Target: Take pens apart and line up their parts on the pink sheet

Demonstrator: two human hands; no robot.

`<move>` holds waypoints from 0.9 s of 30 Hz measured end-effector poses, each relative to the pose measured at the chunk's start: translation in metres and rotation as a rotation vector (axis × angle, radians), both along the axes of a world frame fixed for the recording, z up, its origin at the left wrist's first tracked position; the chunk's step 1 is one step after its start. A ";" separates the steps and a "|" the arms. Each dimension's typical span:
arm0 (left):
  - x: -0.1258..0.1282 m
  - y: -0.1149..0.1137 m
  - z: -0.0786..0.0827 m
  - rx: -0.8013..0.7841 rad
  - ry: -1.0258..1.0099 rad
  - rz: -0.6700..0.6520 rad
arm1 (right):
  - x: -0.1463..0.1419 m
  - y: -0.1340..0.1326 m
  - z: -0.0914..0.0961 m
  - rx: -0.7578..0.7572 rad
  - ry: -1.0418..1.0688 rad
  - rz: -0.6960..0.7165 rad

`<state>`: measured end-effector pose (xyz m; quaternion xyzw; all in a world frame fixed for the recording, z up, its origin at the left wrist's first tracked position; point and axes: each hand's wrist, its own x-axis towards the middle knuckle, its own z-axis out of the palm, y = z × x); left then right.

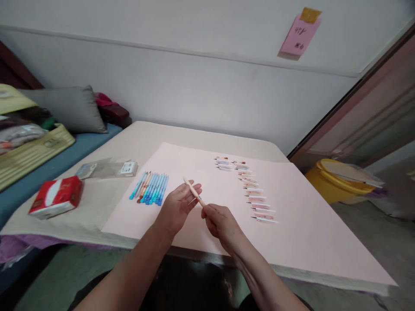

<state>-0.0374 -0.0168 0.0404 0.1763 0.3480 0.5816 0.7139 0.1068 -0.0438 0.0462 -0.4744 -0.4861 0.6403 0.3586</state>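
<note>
A pale pink-white pen (194, 190) is held slantwise over the pink sheet, its tip pointing up and left. My left hand (177, 203) is turned palm up, with the pen's upper part across its curled fingers. Lower down, my right hand (220, 222) pinches the pen's peach-coloured end between thumb and fingers. Left of my hands lies a row of blue pens (154, 188), with a few brown and grey ones among them. To the right, a stepped column of white pens and separate caps or barrels (256, 198) runs down the sheet. Small print on the pens is unreadable.
The pink sheet (301, 224) covers much of the cloth-topped table (129, 134). A red tissue pack (56, 196) and clear plastic packaging (106, 168) lie at the left. A yellow bucket (327, 185) stands beyond the right edge. The wall bears a pink note (300, 36).
</note>
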 end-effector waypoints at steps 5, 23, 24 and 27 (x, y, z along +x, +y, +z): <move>-0.002 0.003 -0.003 0.020 -0.010 0.038 | 0.005 0.001 0.002 0.002 0.002 0.046; -0.003 0.005 -0.007 0.048 0.029 0.051 | 0.015 0.001 0.003 0.117 -0.182 0.092; -0.004 0.005 -0.008 0.045 0.035 0.054 | 0.015 0.001 0.003 0.113 -0.181 0.095; -0.004 0.004 -0.007 0.032 0.036 0.056 | 0.015 0.001 0.003 0.096 -0.152 0.096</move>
